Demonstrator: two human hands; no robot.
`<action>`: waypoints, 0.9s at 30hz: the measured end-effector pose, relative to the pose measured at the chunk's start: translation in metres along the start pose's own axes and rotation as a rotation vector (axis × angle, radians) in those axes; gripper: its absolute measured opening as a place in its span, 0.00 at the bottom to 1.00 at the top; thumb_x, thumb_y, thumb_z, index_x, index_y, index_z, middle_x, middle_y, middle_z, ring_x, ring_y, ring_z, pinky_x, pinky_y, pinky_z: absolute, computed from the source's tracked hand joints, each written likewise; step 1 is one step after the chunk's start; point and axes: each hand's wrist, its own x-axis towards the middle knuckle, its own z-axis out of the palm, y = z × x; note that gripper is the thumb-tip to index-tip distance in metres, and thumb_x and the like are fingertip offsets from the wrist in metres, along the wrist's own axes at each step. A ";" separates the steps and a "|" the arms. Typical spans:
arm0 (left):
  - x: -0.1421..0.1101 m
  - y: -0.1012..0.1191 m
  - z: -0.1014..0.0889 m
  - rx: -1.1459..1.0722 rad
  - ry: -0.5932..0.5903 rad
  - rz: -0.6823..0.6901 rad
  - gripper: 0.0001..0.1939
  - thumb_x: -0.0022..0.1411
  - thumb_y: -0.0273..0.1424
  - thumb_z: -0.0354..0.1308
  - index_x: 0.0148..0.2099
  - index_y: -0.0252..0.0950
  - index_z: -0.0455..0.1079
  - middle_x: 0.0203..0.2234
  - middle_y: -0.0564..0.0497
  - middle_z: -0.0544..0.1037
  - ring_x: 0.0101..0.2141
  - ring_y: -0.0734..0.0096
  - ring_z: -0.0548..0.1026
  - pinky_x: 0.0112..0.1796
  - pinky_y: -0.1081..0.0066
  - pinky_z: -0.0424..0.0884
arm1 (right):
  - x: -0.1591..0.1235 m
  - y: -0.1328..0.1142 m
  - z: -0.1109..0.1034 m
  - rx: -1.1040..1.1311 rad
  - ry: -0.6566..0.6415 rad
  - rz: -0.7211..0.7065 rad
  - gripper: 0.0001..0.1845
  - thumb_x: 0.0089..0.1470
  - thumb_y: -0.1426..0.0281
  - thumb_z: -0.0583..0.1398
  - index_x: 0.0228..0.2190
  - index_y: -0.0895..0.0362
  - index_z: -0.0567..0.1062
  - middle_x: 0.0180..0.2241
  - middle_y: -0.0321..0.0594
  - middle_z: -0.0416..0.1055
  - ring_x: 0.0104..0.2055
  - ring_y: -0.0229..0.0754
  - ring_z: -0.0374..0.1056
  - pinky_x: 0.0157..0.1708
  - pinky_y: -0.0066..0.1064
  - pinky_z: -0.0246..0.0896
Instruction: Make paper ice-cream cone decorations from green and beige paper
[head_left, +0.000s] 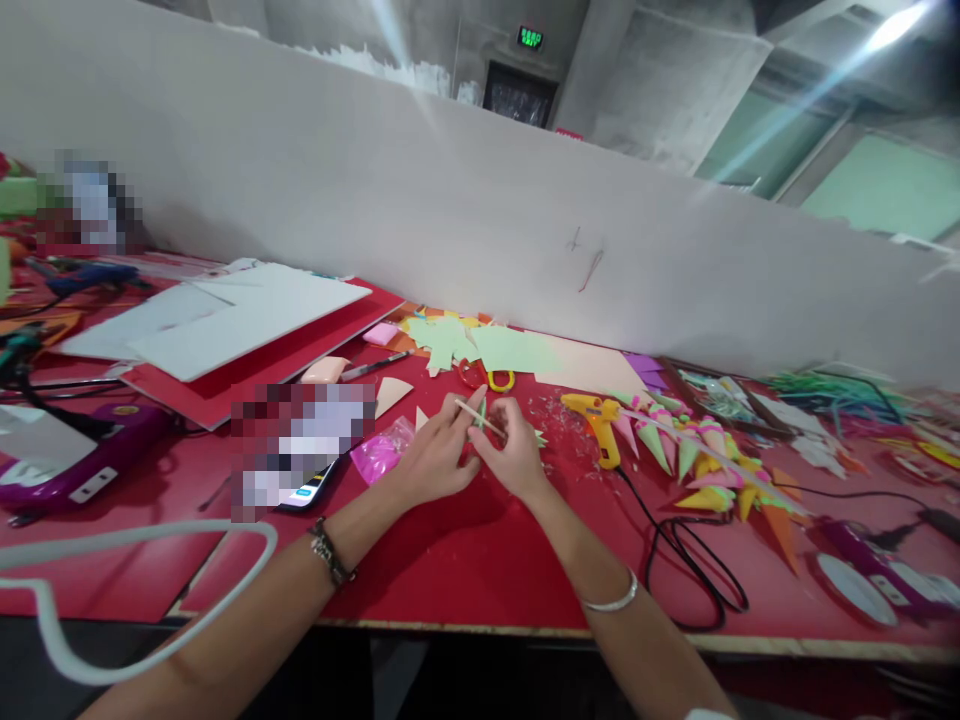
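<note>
My left hand [442,455] and my right hand [516,455] meet above the red tabletop, fingers closed. A thin pale stick [478,417] runs slantwise between them, its ends at the fingers of either hand. Behind it, a bit of light green paper [483,408] shows among the fingertips; most of it is hidden. Just beyond my hands lie scissors with red and yellow handles [500,380]. Left of my left hand is a clear bag with bright pink contents [381,452]. A yellow glue gun [600,425] rests to the right of my right hand.
Paper cones [667,440] in several colours lie right of the glue gun, whose black cable [675,560] loops near the table edge. Green paper sheets [517,350] lie by the wall. White boards [255,310], a phone [307,490] and purple power strips [60,465] are also around.
</note>
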 end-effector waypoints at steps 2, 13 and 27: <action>0.001 0.003 -0.001 0.000 0.032 -0.013 0.37 0.49 0.26 0.48 0.60 0.37 0.39 0.44 0.42 0.60 0.42 0.60 0.65 0.40 0.63 0.65 | 0.000 0.001 0.000 0.001 -0.046 -0.029 0.09 0.46 0.64 0.54 0.28 0.55 0.61 0.22 0.31 0.59 0.22 0.33 0.55 0.22 0.24 0.48; 0.009 -0.004 -0.005 -0.390 0.109 -0.185 0.10 0.57 0.35 0.46 0.33 0.35 0.63 0.29 0.52 0.62 0.31 0.72 0.63 0.26 0.76 0.59 | 0.003 -0.002 -0.007 0.129 -0.058 -0.014 0.13 0.52 0.65 0.49 0.21 0.57 0.63 0.16 0.28 0.47 0.18 0.31 0.46 0.18 0.24 0.40; 0.012 -0.001 -0.010 -0.778 0.052 -0.404 0.12 0.54 0.38 0.50 0.27 0.34 0.62 0.17 0.59 0.60 0.20 0.80 0.57 0.22 0.77 0.53 | 0.005 0.003 -0.014 -0.058 0.099 -0.059 0.15 0.55 0.64 0.45 0.37 0.56 0.67 0.23 0.36 0.63 0.22 0.36 0.57 0.23 0.26 0.50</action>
